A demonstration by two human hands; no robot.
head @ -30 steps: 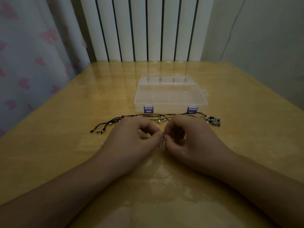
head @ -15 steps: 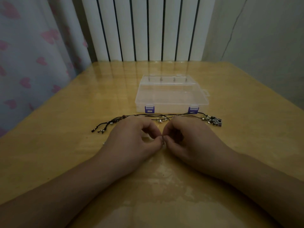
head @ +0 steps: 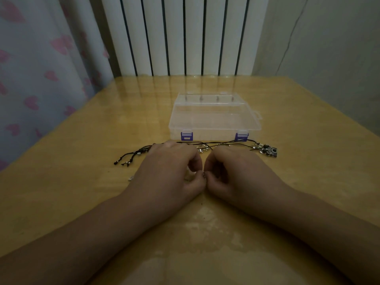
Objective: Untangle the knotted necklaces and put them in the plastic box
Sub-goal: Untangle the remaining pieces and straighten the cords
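Note:
Black cord necklaces (head: 224,143) lie stretched across the table just in front of a clear plastic box (head: 213,117) with its lid closed and two purple latches. Their knotted ends (head: 131,158) trail to the left and a dark pendant (head: 270,151) with silver charms lies to the right. My left hand (head: 168,171) and my right hand (head: 234,173) rest side by side on the table, fingertips meeting and pinching a small silvery piece of necklace (head: 204,175) between them. The fingers hide most of that piece.
The yellow wooden table (head: 82,192) is glossy, with a worn patch near its front edge. A small silver bit (head: 130,178) lies left of my left hand. A white radiator (head: 185,36) stands behind the table and a heart-print curtain (head: 41,68) hangs at the left.
Both hands stay together over the same spot, the fingertips shifting slightly while they work at the small piece. The cords and the box have not moved.

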